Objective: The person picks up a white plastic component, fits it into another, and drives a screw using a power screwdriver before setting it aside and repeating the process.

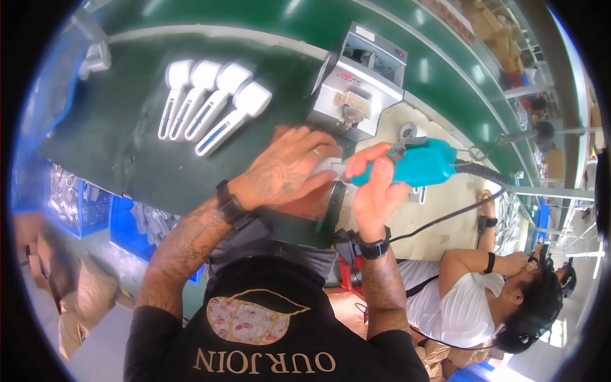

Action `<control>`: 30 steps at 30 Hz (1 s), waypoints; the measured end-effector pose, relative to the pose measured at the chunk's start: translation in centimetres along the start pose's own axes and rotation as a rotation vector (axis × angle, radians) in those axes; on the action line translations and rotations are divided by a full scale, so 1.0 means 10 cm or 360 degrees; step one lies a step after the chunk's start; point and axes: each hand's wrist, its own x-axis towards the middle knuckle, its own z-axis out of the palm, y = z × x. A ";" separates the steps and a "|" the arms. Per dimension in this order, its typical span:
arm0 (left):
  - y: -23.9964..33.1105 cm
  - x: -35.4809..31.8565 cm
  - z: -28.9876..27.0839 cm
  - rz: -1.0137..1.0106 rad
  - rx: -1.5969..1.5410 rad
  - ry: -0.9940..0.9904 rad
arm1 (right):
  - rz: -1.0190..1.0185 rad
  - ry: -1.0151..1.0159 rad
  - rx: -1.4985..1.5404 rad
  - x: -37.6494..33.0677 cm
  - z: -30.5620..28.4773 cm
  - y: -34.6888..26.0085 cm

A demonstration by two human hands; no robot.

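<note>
- At the near edge of the green bench (127,146): both hands meet just in front of a grey benchtop machine (359,79).
- Right hand (375,184): fingers wrapped tight round one teal power screwdriver (420,164), its cable (458,213) trailing off to the right.
- Left hand (289,169): pressed palm-down over one white part (328,167), fingers curled on it; only the part's end shows, right at the screwdriver's tip.
- Count, finished-looking pieces: four white long-handled parts (210,105) laid side by side on the bench, well left of the hands, heads pointing away.
- One black wristband on each wrist.
- Blue bins (95,207) of pale parts below the bench on the left; at least two visible.
- One other person (484,293) in a white top sits at lower right, apart from the hands.
- The left hand hides most of the white part; how it sits on the bench cannot be told.
</note>
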 end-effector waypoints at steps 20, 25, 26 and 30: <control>-0.20 -0.52 -0.45 -0.0572 0.0809 0.0256 | -0.0062 0.0286 -0.0094 -0.58 -0.26 -0.53; -0.21 -0.35 -0.48 -0.0595 0.0955 0.0508 | -0.0028 0.0325 -0.0098 -0.68 -0.41 -0.60; -0.09 -0.20 -0.50 -0.0472 0.1023 0.0541 | 0.0008 0.0328 -0.0094 -0.71 -0.45 -0.60; 0.47 0.41 0.07 -0.0486 -0.0032 0.0096 | 0.0058 0.0338 -0.0083 -0.78 -0.53 -0.63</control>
